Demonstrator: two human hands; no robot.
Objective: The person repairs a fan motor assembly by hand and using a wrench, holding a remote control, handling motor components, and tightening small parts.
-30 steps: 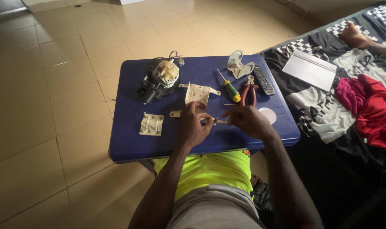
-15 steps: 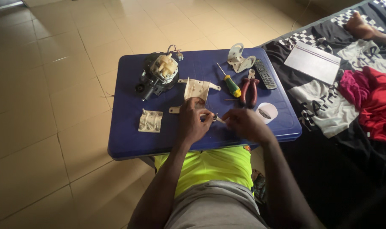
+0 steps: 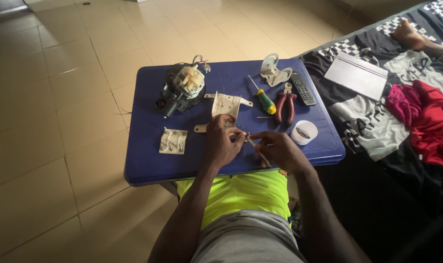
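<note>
Working from the left edge of the blue table (image 3: 148, 165), a small cream plastic piece with pegs (image 3: 173, 141) lies flat, and behind it sits a dark motor unit with a cream top and loose wires (image 3: 181, 88). Next comes the left hand (image 3: 222, 143), curled with its fingertips pinched on a small part that it steadies just above the table, close in front of a cream bracket (image 3: 226, 105). The right hand (image 3: 279, 150) meets it from the other side, fingers closed on a thin metal tool (image 3: 256, 148) whose tip reaches into the left hand's grip. Doing this well seems to call for a firm left-hand pinch, the wrists braced on the table, and light, straight pressure from the tool so that it does not skid off. Further right lie a green-and-yellow screwdriver (image 3: 265, 100), red-handled pliers (image 3: 285, 106), a white cup of small bits (image 3: 303, 132), a remote control (image 3: 303, 88) and a pale bracket (image 3: 274, 72); beyond is a bed (image 3: 377, 126) with clothes. The pinched part is hidden by fingers, so its kind cannot be told, and the cup's contents are too small to make out.
</note>
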